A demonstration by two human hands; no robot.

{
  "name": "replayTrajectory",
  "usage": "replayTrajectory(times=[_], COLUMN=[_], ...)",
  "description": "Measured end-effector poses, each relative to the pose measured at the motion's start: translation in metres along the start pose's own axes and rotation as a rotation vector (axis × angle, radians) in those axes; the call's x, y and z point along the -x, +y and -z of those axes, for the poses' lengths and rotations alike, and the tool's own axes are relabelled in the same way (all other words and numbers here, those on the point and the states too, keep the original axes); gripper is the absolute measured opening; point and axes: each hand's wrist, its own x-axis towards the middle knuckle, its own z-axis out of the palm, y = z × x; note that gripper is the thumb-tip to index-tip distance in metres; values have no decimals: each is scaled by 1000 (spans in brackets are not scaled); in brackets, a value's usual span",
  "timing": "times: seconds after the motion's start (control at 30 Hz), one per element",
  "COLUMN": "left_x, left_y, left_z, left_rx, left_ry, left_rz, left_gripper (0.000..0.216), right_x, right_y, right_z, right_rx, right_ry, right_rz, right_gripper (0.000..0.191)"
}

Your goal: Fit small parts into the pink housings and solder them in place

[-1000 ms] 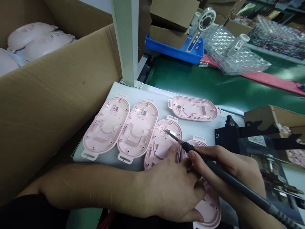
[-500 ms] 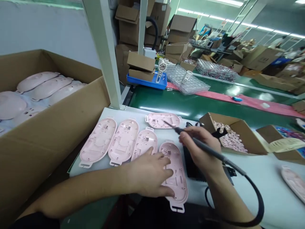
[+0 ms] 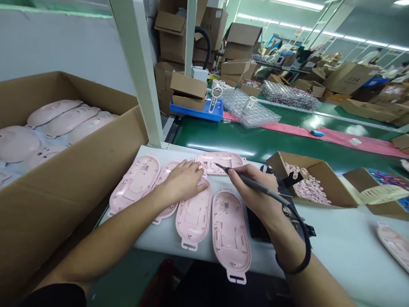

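Several pink oval plastic shells lie inner side up on a white mat (image 3: 166,236). My left hand (image 3: 183,181) rests flat with fingers apart across the tops of the second and third shells (image 3: 193,213). My right hand (image 3: 252,187) is closed on a black soldering iron (image 3: 246,179), held like a pen. Its tip points at the far shell (image 3: 219,162), which lies crosswise. The iron's black cord (image 3: 303,247) loops around my right wrist. Another shell (image 3: 230,230) lies in front of my right hand.
A large cardboard box (image 3: 73,170) holding more pink shells stands at the left. A small open box of pale small parts (image 3: 308,183) sits right of my hand. A green conveyor belt (image 3: 255,140) runs behind, and a white post (image 3: 140,72) rises at the mat's far corner.
My left hand has moved from the nearer shells forward onto the second and third shells. The soldering iron's tip has dropped toward the far crosswise shell.
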Motion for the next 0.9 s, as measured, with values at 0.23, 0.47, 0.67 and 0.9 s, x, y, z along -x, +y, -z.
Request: replayTrajectory(times=[0.23, 0.47, 0.67, 0.9], left_x=[2, 0, 0, 0], left_y=[-2, -4, -3, -4], left_z=[-6, -15, -20, -23], left_rx=[21, -5, -30, -48], left_ry=[24, 65, 98, 123], left_rz=[-31, -62, -51, -65], left_gripper=[47, 50, 47, 47], right_x=[-14, -14, -13, -14], right_y=[-1, 13, 16, 17], right_z=[-20, -26, -28, -30], right_rx=[-36, 26, 7, 10], right_ry=[-129, -145, -122, -150], right_rz=[4, -34, 3, -24], right_gripper=[32, 27, 27, 26])
